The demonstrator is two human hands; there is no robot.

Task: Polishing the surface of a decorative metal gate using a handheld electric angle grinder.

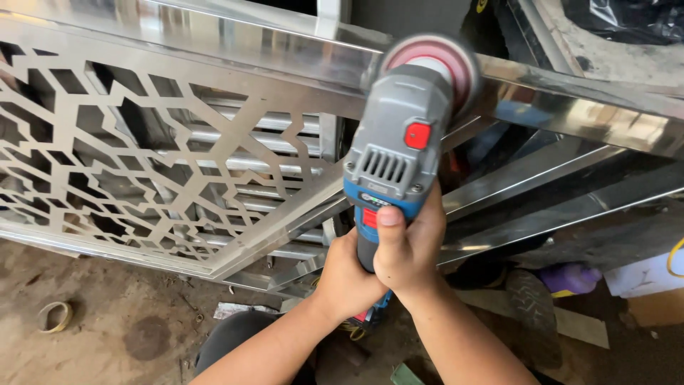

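Note:
Both my hands grip a blue and grey angle grinder point(397, 153) by its handle. My right hand point(410, 249) wraps the handle from the right, thumb resting on the red switch. My left hand point(345, 274) clasps the lower handle just behind it. The grinder's spinning reddish disc point(431, 60), blurred by motion, sits against the polished top rail of a stainless steel frame point(563, 100). A laser-cut geometric steel panel point(142, 153) fills the frame to the left.
Steel bars point(541, 189) run diagonally at the right. Below lies a dirt floor with a tape ring point(55, 316), a purple object point(570, 278) and cardboard point(652, 281). A yellow cable point(673, 257) shows at the right edge.

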